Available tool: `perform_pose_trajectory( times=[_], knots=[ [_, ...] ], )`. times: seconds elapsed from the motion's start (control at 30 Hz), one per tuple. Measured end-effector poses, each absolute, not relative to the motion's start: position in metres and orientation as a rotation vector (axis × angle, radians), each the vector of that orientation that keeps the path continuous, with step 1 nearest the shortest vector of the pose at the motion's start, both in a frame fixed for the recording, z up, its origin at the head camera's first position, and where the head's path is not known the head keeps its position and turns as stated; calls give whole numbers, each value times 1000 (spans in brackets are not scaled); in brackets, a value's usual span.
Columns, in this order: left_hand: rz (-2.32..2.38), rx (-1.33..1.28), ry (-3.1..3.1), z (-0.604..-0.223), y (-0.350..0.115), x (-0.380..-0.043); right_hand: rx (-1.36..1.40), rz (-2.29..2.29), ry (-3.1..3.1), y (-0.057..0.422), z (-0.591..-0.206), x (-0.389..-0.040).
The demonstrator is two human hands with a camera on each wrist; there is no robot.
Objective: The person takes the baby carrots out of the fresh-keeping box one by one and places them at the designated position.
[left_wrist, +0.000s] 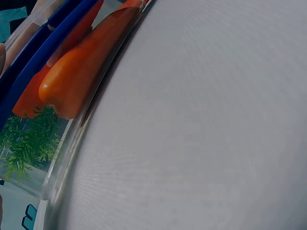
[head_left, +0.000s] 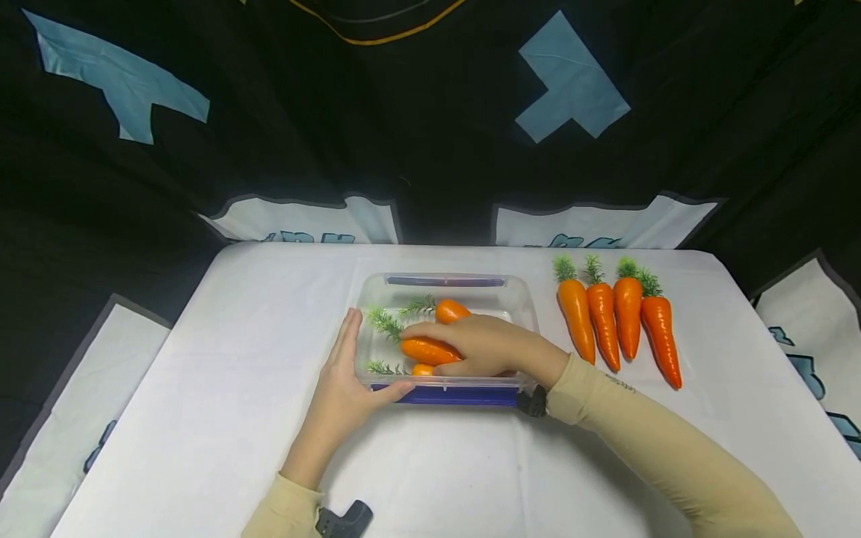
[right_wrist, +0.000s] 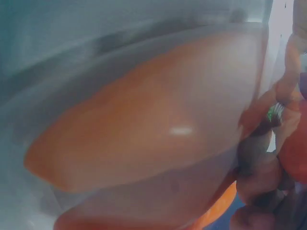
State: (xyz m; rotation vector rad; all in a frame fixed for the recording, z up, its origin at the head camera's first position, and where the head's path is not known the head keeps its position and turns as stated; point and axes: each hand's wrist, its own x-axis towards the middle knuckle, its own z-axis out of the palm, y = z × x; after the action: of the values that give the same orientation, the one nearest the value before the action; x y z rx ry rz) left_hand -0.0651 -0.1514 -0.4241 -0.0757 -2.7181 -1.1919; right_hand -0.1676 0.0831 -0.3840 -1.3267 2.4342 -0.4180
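A clear plastic container (head_left: pixel 494 300) with blue latches stands at the table's middle. My right hand (head_left: pixel 487 344) reaches inside and grips an orange carrot (head_left: pixel 429 350) with a green leafy top pointing left. Another carrot (head_left: pixel 451 311) lies behind it, and one more (head_left: pixel 422 370) shows in front; my hand hides parts of both. My left hand (head_left: pixel 346 388) rests on the container's front left corner, its fingers straight along the left wall and the thumb on the front rim. Through the wall, the left wrist view shows carrots (left_wrist: pixel 72 81); a blurred carrot (right_wrist: pixel 144 120) fills the right wrist view.
Several carrots (head_left: pixel 628 314) lie side by side to the right of the container, leafy tops toward the far edge. A white cloth covers the table (head_left: pixel 269 321). Dark fabric (head_left: pixel 417 149) with pale blue patches hangs beyond the far edge.
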Motion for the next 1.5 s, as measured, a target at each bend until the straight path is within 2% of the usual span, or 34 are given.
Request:
perform_pose_trajectory(
  times=[0.5, 1.2, 1.5],
  knots=[
    [-1193, -81, -2708, -425, -151, -65, -1291, -357, 2388, 81, -381, -168],
    [-1192, -83, -2709, -423, -151, -65, -1329, -499, 2576, 88, -380, -168],
    [-1189, -74, -2719, -424, -151, -66, -1391, -835, 2753, 100, -363, -168]
  ],
)
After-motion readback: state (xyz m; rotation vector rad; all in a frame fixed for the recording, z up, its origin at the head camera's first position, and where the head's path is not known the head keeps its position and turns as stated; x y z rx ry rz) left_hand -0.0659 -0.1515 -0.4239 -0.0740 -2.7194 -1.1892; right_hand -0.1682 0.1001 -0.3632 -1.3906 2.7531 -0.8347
